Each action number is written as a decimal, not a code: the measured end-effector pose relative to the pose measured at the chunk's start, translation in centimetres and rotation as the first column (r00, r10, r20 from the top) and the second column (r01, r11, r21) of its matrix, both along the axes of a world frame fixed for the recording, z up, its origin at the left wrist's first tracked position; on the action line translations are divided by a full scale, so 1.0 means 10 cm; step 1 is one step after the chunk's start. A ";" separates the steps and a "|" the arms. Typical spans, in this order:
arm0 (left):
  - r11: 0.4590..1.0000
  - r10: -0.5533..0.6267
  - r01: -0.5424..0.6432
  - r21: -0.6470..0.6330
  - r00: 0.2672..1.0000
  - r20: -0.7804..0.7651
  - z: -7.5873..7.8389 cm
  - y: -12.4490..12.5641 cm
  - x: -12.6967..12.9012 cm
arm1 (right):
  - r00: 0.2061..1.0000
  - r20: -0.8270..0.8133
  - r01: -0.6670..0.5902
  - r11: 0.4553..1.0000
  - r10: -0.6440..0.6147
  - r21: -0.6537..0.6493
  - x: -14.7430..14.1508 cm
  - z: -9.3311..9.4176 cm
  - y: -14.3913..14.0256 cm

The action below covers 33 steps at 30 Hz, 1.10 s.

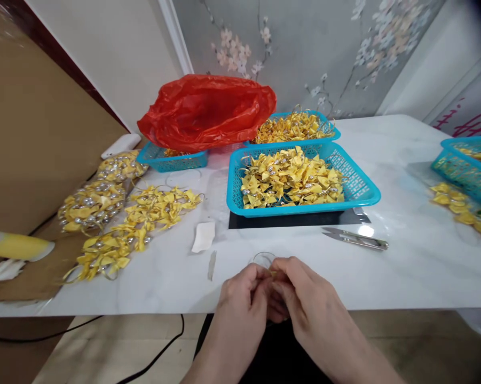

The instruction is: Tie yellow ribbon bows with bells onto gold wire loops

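— Where were the hands?

— Low in the middle of the frame, at the near edge of the white counter (404, 266). The left hand (240, 298) and right hand (304, 298) were pressed together, fingertips pinched on a small yellow piece (273, 274), mostly hidden between them. A thin wire loop (263, 258) rose just above the fingers.

— And around them?

— Just beyond, in the centre, a blue basket (360, 193) full of yellow folded pieces sat on a dark mat (264, 220). Metal snips (355, 238) lay to the right of centre, well apart from the hands. A red plastic bag (208, 109) slumped over another basket (172, 159) at upper centre, with a third basket (332, 130) behind. Strung bunches of yellow pieces (116, 224) lay at left, and a scrap of white paper (204, 236) lay near them.
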<state>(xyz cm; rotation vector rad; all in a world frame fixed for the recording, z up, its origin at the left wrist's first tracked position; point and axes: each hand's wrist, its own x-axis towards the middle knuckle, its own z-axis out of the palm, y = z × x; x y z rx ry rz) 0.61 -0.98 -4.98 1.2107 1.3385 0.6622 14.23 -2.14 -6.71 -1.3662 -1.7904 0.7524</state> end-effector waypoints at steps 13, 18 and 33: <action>0.968 -0.066 0.095 0.231 0.989 -0.130 0.05 -0.03 0.03 | 0.995 0.072 -0.056 0.994 0.062 -0.092 0.09 0.11 0.02; 0.983 -0.072 0.096 0.158 0.986 -0.151 0.09 -0.01 0.03 | 0.998 -0.034 0.051 0.996 -0.049 0.079 0.05 0.10 0.01; 0.996 0.060 -0.061 -0.058 0.998 -0.010 0.15 0.08 -0.13 | 0.977 0.184 0.111 0.994 -0.108 -0.007 0.38 -0.05 -0.11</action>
